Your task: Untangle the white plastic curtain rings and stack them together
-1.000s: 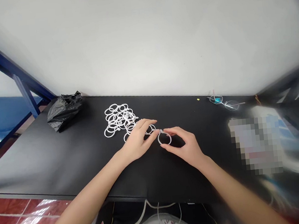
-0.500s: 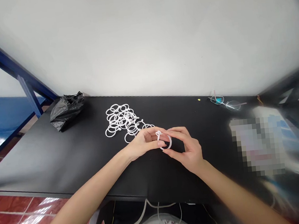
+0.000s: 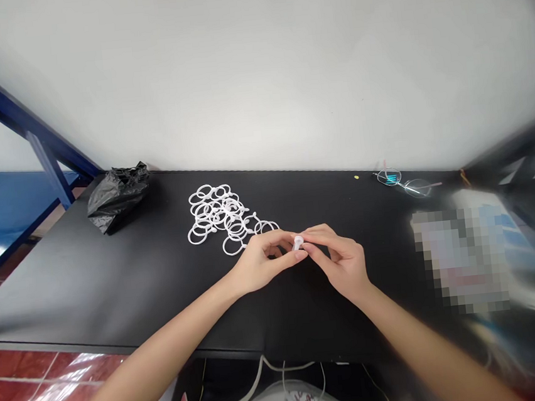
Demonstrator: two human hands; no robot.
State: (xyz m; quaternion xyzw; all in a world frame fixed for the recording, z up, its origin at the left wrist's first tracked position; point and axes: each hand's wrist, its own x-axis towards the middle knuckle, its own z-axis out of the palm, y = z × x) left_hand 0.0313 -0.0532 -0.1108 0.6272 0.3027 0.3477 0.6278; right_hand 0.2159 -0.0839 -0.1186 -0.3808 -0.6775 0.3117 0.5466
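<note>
Between my fingertips is a white plastic ring, turned edge-on so that only a short piece with a small knob shows. My left hand pinches it from the left, thumb below and fingers behind. From the right, my right hand pinches the same ring between thumb and forefinger. Much of the ring is hidden by the fingers. Just beyond my left hand lies a loose pile of white rings, several overlapping, each with a small tab or eyelet.
A crumpled black plastic bag lies at the far left of the black table. Eyeglasses rest near the wall at the right, close to a blurred-out package. A pale cable hangs below the front edge.
The ring has turned from facing me to edge-on. My right thumb and forefinger have closed in on it, and both hands are nearer each other.
</note>
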